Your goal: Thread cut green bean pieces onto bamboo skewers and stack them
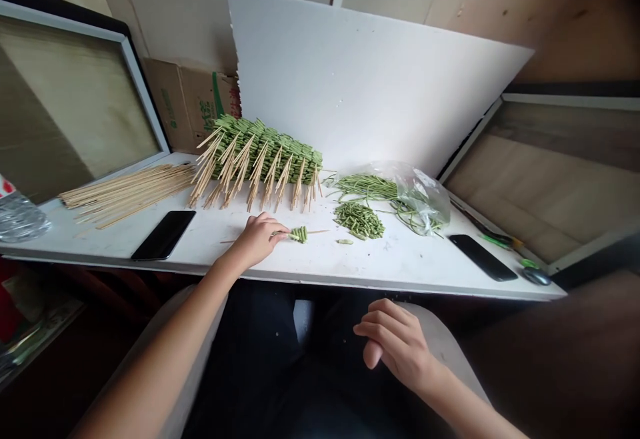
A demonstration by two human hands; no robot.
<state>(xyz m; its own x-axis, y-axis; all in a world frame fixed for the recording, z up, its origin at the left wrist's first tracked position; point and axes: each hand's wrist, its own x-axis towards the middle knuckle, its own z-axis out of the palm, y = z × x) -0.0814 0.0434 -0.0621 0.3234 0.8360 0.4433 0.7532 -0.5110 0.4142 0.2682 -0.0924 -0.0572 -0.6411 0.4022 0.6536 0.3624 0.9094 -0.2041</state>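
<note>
My left hand (259, 237) rests at the table's front part, its thumb and fingers pinched round a bamboo skewer (319, 231) that lies nearly level. Several short pieces of green bean (299, 234) sit side by side on this skewer, just right of my fingertips. Over my lap, below the table edge, hovers my right hand (395, 342); its fingers are loosely bent, the thumb stands apart, and nothing shows in it. A heap of cut bean pieces (359, 220) lies right of the skewer, with one loose piece (345, 242) in front of it.
Behind my left hand, filled bean skewers (270, 152) are stacked, bare ends forward. Bare skewers (135, 189) lie at left near a phone (164, 235). Long uncut beans (367, 186) spill from a plastic bag (427, 199). Another phone (483, 257) lies right. A white board (370, 85) stands behind.
</note>
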